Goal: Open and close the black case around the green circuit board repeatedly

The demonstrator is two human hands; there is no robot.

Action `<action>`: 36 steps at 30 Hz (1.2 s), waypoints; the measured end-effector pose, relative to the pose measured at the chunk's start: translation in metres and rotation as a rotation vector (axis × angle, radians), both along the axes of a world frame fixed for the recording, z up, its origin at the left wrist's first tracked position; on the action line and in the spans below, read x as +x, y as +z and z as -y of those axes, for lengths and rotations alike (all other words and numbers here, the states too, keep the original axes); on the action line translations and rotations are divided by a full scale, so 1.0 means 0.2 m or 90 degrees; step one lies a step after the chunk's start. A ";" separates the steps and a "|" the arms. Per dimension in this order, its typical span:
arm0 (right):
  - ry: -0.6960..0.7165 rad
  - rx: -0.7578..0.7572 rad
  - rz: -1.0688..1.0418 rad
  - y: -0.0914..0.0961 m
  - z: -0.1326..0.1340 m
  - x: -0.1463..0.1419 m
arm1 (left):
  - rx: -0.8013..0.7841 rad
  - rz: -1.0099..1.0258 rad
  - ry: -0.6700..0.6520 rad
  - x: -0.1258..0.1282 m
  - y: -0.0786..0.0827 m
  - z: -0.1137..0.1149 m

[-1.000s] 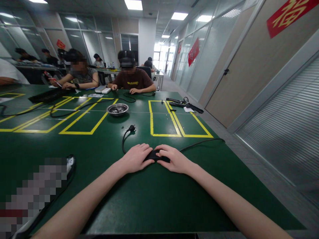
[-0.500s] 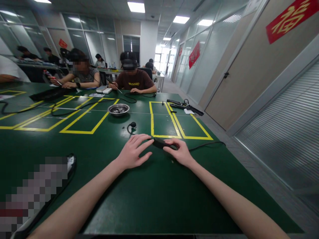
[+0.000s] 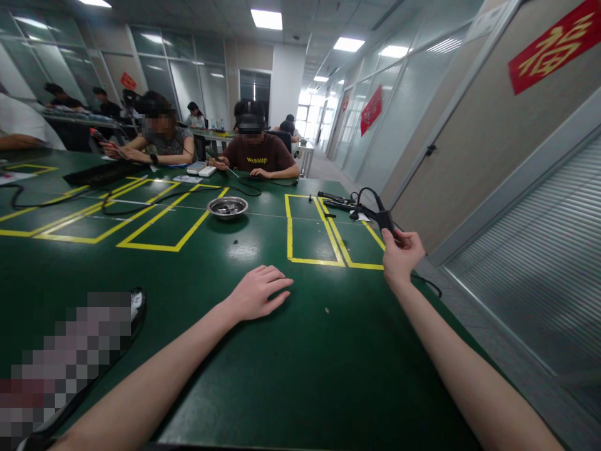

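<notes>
Near the table's right edge, my right hand (image 3: 401,254) is raised and closed on a long black piece with a cord (image 3: 385,219). The cord arches from its upper end toward the back of the table, while more black cable hangs below the hand past the edge. What exactly the black piece is I cannot make out. My left hand (image 3: 260,292) rests palm down on the green table (image 3: 328,376), its fingers stretched out and holding nothing.
Behind the right hand lie black long-handled tools (image 3: 335,200) and a white slip of paper. A metal bowl (image 3: 228,207) with small metal parts stands left of centre. Yellow tape (image 3: 317,262) marks rectangles. A blurred-out object (image 3: 79,351) lies at left; co-workers (image 3: 263,150) sit opposite.
My right hand has lifted the black piece with its cord and carried it to the right, off the table's middle. The left hand has let go and stays nearly in place.
</notes>
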State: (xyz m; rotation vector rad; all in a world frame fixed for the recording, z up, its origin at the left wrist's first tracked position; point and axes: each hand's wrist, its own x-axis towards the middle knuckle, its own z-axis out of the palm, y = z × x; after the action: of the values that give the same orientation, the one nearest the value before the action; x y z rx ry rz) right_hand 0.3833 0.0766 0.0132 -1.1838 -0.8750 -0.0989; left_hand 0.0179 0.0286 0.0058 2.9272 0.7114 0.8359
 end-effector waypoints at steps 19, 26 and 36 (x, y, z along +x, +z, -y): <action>-0.089 -0.582 0.338 -0.21 -0.14 0.27 | -0.028 -0.010 0.014 -0.01 -0.01 0.00; 0.027 -0.631 0.353 -0.17 -0.14 0.36 | -0.045 -0.017 0.017 -0.01 -0.01 0.00; 0.072 -0.591 0.199 -0.14 -0.10 0.32 | -0.023 0.013 0.007 -0.01 -0.03 0.00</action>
State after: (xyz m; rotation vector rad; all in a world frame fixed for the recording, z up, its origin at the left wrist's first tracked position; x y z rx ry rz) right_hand 0.4483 0.0970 -0.0146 -2.0089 -1.3233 0.2506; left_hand 0.0158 0.0296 -0.0004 2.8810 0.7351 0.8442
